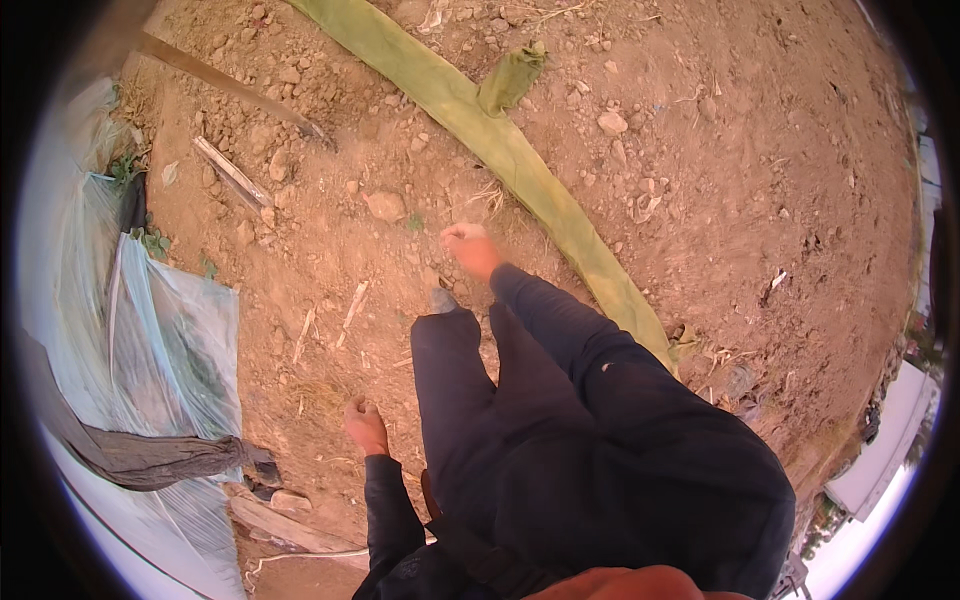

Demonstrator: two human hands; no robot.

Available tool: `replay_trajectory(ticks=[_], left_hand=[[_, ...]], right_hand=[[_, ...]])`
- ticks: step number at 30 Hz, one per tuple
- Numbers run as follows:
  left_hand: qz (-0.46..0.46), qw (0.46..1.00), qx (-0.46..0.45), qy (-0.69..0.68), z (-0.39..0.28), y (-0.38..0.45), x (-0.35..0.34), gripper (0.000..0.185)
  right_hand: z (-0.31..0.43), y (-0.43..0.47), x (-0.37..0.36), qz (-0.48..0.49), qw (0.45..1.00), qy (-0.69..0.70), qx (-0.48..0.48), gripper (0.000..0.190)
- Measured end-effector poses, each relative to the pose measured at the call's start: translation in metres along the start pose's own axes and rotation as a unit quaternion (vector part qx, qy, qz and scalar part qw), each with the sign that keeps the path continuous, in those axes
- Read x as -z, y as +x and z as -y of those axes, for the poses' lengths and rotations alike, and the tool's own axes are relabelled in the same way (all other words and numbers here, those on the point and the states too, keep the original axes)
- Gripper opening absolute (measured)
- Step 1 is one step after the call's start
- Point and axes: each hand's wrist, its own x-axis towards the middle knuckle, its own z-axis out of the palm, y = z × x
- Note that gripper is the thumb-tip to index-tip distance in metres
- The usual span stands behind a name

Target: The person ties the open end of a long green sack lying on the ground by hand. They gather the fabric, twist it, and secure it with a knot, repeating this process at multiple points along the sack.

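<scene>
My right hand (471,249) is stretched out over bare reddish soil, its fingers curled in, and nothing shows in it. To its right runs a long green lay-flat hose (517,161), apart from the hand, with a short bunched side outlet (512,79). My left hand (366,426) hangs low beside my dark trousers (450,375), fingers also curled and no object visible. The tip of one shoe (442,301) pokes out below the trouser leg. Left of that hand is a clear plastic sheet (187,330), which it does not touch.
A wooden pole (225,82) slants in at upper left, near a split piece of wood (232,174). Dark fabric (165,457) crosses the plastic. A plank (292,525) and pale cord (300,556) lie at lower left. Stones such as this one (385,206) dot the ground.
</scene>
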Motion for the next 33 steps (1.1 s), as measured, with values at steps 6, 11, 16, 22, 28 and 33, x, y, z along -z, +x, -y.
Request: replay_trajectory(ticks=[6,11,16,22,28,33], left_hand=[[0.003,0.986,-0.070,-0.153,-0.081,0.111,-0.020,0.031],[0.116,0.959,-0.202,-0.159,-0.207,0.237,-0.046,0.027],[0.217,0.929,-0.190,-0.232,-0.320,0.273,-0.052,0.024],[0.283,0.914,-0.115,-0.265,-0.399,0.270,-0.087,0.022],[0.269,0.924,0.020,-0.272,-0.413,0.255,-0.139,0.020],[0.297,0.924,0.059,-0.233,-0.445,0.258,-0.164,0.021]], right_hand=[[0.041,0.086,0.015,-0.005,0.992,0.053,-0.111,0.022],[0.015,0.186,0.115,-0.199,0.957,0.119,-0.172,0.028],[0.014,0.264,0.217,-0.240,0.937,-0.226,-0.115,0.052],[0.056,0.394,0.268,-0.181,0.928,-0.294,-0.140,0.079],[0.009,0.593,0.305,-0.057,0.871,-0.432,-0.225,0.104],[-0.041,0.607,0.304,-0.095,0.950,-0.273,-0.120,0.104]])
